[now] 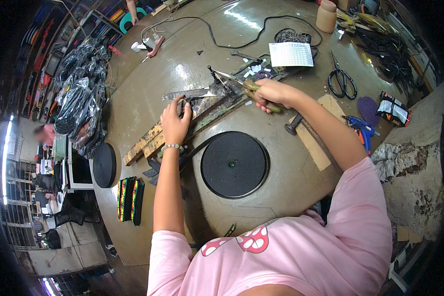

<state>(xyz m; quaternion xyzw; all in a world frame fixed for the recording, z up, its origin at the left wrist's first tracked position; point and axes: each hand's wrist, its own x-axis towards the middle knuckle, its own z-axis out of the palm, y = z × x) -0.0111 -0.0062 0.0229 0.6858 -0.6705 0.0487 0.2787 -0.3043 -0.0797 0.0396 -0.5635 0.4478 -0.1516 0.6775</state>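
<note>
From my remote seat I see the left hand point(174, 120) just left of the frame's centre, fingers curled down and pressing the end of a black strap point(195, 150) onto a worn wooden board point(150, 140) that runs diagonally from the middle left toward the centre. The strap trails down and right from under that hand to a large flat roll of black webbing point(234, 164) lying just below centre on the table point(148, 79). The right hand point(271, 93), right of and slightly above centre, is closed in a fist around the yellowish-green handle of a tool point(254, 91) whose thin metal tip points left toward the upper end of the board; I cannot tell what kind of tool it is. A flat metal blade or ruler point(190, 93) lies across the board just above the left hand. To the right of the right hand, in the upper right, black scissors point(341, 79) lie on the table, and lower down at the right edge sits a blue glue gun point(361, 129). A white sheet of paper point(291, 54) rests at top centre, with a black cable point(241, 42) looping above it. A second, smaller black roll point(104, 165) sits at the table's left edge, with a stack of striped bands point(129, 200) just below it.
</note>
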